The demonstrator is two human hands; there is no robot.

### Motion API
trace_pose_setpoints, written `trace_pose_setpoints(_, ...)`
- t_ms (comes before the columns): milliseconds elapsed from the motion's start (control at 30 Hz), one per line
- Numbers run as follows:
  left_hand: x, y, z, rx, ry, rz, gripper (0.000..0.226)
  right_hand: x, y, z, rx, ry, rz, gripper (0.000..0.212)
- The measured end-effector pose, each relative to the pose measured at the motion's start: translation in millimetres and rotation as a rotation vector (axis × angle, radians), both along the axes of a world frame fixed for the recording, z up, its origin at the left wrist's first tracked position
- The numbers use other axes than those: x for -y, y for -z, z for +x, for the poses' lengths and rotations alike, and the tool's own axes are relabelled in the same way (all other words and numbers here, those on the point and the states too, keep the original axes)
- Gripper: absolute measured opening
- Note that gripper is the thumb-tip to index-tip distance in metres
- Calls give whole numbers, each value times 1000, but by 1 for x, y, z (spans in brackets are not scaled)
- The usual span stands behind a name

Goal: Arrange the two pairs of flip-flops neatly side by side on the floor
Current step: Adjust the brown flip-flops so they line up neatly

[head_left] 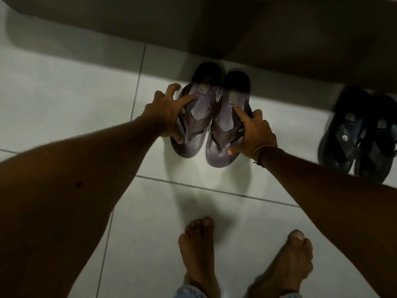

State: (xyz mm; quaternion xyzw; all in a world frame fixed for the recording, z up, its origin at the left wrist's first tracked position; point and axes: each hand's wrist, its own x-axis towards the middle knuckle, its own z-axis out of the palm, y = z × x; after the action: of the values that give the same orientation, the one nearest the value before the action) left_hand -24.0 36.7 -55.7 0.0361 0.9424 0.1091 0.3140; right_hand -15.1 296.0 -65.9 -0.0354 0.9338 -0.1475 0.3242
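Our left hand (166, 112) grips one brown flip-flop (193, 117), our right hand (253, 134) its mate (227, 125). Their heel labels are too blurred to read. The black pair (356, 134) is cut off at the frame edge.

Dim, motion-blurred view: pale floor tiles (64, 108) glare faintly, shadow swallowing the top and forearms.
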Motion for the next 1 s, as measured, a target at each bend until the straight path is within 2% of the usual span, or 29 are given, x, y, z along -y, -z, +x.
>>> trace_pose_setpoints(367, -10, -2, 34, 9, -39, -61, 139, 3, -3, 10, 13, -28, 26, 133)
trace_pose_setpoints(1000, -7, 8, 80, -3, -56, -34, 139, -6, 13, 55, 1, -77, 35, 134)
